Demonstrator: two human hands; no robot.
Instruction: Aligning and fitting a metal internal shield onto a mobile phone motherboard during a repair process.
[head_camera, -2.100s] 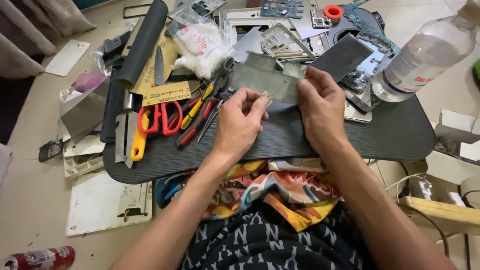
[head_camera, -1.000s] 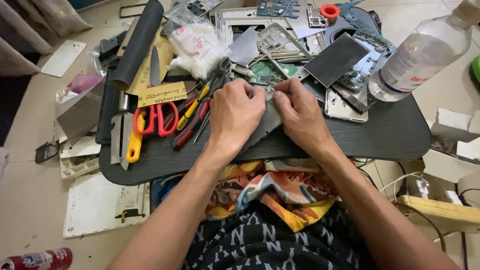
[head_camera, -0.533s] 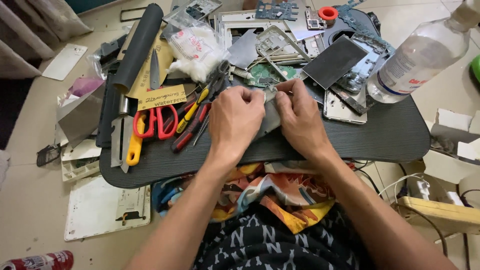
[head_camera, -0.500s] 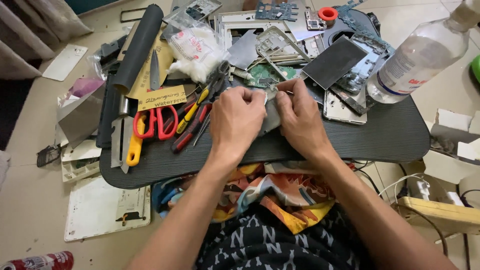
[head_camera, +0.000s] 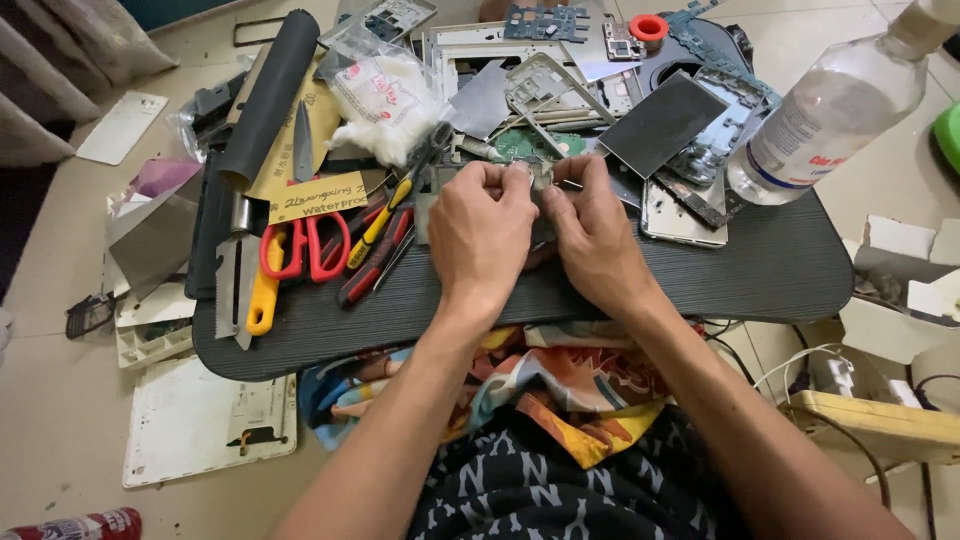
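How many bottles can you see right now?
2: a clear bottle lying at the board's far right edge, and a red bottle on the floor at bottom left, partly cut off. Clutter may hide others.

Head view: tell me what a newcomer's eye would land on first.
The left hand and right hand meet at the middle of the dark lap tray, pinching a small grey metal part between their fingertips. Left of them lie red-handled scissors among other tools. At the tray's right far edge a clear plastic bottle lies tilted, beside heaped device frames and plates.
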